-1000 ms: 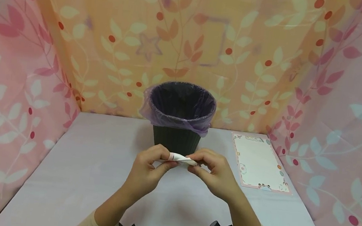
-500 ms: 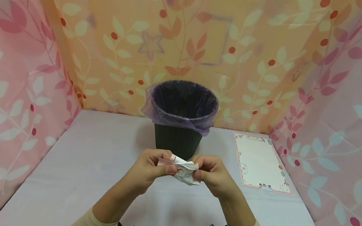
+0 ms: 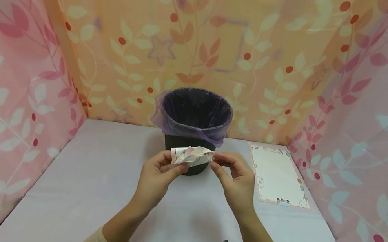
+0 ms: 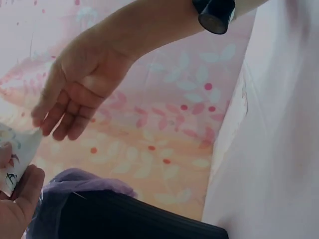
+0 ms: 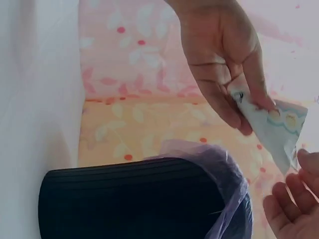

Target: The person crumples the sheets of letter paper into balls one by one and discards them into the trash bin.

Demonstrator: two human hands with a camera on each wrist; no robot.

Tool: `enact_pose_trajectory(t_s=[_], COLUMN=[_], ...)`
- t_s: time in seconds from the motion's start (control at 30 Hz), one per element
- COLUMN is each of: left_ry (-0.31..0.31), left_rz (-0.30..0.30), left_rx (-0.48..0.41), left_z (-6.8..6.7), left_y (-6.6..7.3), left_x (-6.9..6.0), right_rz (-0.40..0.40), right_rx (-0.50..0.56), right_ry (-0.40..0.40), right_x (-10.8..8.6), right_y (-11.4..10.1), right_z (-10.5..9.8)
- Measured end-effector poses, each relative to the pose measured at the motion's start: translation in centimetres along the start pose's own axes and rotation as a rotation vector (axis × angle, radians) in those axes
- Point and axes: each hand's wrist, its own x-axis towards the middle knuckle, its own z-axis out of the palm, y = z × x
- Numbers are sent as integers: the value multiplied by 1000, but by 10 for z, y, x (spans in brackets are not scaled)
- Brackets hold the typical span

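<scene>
A crumpled sheet of paper (image 3: 193, 156), white with small coloured prints and a pink edge, is held up in front of the bin. My left hand (image 3: 155, 178) grips its left end, thumb on the near side and fingers behind. In the right wrist view the left hand (image 5: 222, 55) pinches the paper (image 5: 271, 124), whose pointed end hangs toward the other hand. My right hand (image 3: 235, 182) is at the paper's right end with thumb and forefinger apart. Its fingers are loosely bent, and the fingertips lie at or against the paper's tip in the left wrist view.
A black bin (image 3: 188, 144) lined with a purple plastic bag (image 3: 193, 130) stands upright at the back middle of the white table (image 3: 101, 190). A flat sheet of bordered paper (image 3: 280, 175) lies at the right. Patterned cloth walls (image 3: 196, 30) enclose the back and sides.
The paper was folded narrow, then bunched between both hands; now it is raised slightly before the bin, more crumpled. The right hand's fingers have loosened from its right end.
</scene>
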Motion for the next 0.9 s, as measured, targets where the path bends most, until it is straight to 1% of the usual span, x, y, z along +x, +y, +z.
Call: enact_pose_trajectory(t_s=[0.1, 0.27, 0.33, 0.4, 0.53, 0.67, 0.77, 0.8, 0.83, 0.9], left_ry=[30, 42, 32, -4, -101, -202, -278, -291, -289, -253], left_rz=[6, 3, 5, 10, 37, 71, 104, 110, 115, 122], left_rx=[-35, -82, -90, -102, -93, -134, -163, -161, -142, -83], left_z=[2, 4, 5, 7, 7, 5, 3, 3, 2, 3], left_y=[1, 1, 1, 1, 2, 3, 3, 2, 2, 0], left_x=[-1, -4, -6, -8, -12, -13, -10, -10, -9, -9], right_rz=[-108, -209, -240, -277, -333, -360, -373, -380, -383, -380], right_rx=[-42, -167, -176, -168, -70, 98, 171, 180, 179, 165], right_ry=[-36, -79, -86, -93, -107, -145, -183, -191, -194, -179], right_x=[-1, -5, -7, -9, -10, -8, -8, -8, -8, -7], right_y=[-3, -3, -2, 1, 3, 0, -3, -4, -4, -4], right_z=[4, 11, 14, 17, 21, 17, 13, 12, 11, 10])
